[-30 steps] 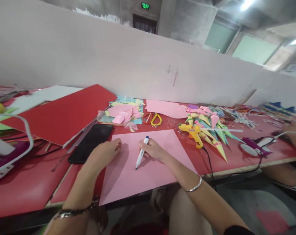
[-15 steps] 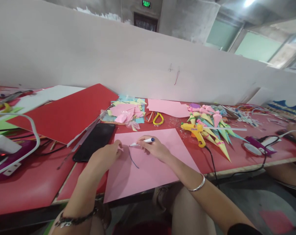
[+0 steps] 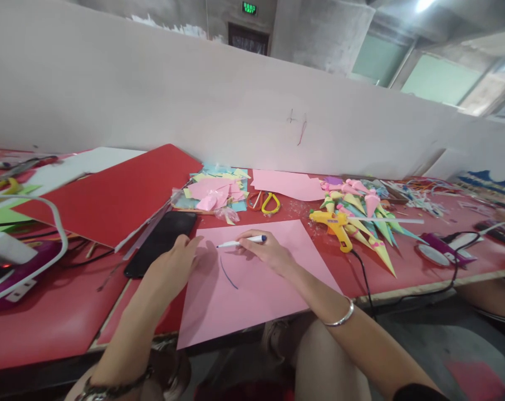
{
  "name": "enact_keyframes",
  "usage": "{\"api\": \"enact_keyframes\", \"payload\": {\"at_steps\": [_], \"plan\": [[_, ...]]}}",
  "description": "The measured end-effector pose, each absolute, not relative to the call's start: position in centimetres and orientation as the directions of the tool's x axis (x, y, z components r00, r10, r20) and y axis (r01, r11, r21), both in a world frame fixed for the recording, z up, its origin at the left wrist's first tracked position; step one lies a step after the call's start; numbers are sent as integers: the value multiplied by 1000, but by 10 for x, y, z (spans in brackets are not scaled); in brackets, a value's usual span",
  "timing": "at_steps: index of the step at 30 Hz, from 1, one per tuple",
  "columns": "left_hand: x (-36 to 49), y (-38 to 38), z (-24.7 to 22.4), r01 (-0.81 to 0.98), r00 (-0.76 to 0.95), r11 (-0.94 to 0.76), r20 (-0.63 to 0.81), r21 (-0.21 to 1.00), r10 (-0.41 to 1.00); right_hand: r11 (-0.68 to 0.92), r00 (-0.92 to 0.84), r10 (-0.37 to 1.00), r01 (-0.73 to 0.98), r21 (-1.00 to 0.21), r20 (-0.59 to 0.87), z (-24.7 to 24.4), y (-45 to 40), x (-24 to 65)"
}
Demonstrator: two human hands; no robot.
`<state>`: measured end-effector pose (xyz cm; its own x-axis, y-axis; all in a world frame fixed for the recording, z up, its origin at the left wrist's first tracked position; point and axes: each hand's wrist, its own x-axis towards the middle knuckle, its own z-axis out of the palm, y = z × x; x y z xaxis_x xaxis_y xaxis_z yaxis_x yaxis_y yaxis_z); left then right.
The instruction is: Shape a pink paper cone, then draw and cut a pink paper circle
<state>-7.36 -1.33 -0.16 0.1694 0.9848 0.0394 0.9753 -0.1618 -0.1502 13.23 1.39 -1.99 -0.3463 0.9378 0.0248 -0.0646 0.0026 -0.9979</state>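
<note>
My right hand [image 3: 266, 253] grips a white marker [image 3: 235, 243] with a dark blue end, held low and nearly level. Its tip points left over a sheet of pink paper [image 3: 260, 295]. A short curved dark line [image 3: 226, 274] is on the paper, a little below the tip; I cannot tell whether the tip touches the sheet. At the paper's upper left edge is my left hand [image 3: 177, 264], its fingers bent and partly hidden behind the hand. Beside it, a black phone [image 3: 158, 239] lies on the red table [image 3: 60, 328].
A yellow glue gun [image 3: 336, 225] with a cord lies right of the paper, against several paper cones [image 3: 375, 223]. Behind are yellow-handled scissors [image 3: 271, 204] and paper scraps [image 3: 212, 192]. Red board [image 3: 118, 192] and a purple power strip [image 3: 35, 278] are at left. A white partition [image 3: 219, 106] stands behind.
My left hand has drawn back left, toward the paper's edge. The marker's tip has shifted slightly left. The curved line looks the same.
</note>
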Motion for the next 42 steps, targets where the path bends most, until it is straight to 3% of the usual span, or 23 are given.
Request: {"api": "enact_keyframes", "payload": {"at_steps": [6, 11, 20, 30, 34, 38, 42], "plan": [[-71, -15, -1, 960, 228, -218, 43, -174, 973, 100, -292, 950, -46, -994, 109, -23, 13, 135], [-68, -18, 0, 931, 304, -287, 42, -224, 952, 81, -415, 904, -64, -995, 100, -20, 6, 131], [-65, -18, 0, 952, 288, -282, 41, -115, 957, 50, -418, 907, -4, -999, 47, -19, 2, 126], [-63, -20, 3, 938, 284, -274, 16, -211, 959, 133, -462, 877, -32, -991, 133, -28, 4, 125], [-63, -19, 3, 930, 280, -274, -10, -245, 960, 62, -494, 866, -34, -997, 71, -28, 4, 127], [-65, -18, 3, 945, 282, -275, 13, -179, 959, -35, -593, 805, -5, -999, -25, -23, 6, 133], [-64, -17, 2, 952, 277, -270, 28, -148, 961, 54, -691, 723, 60, -997, -3, -19, 11, 139]]}}
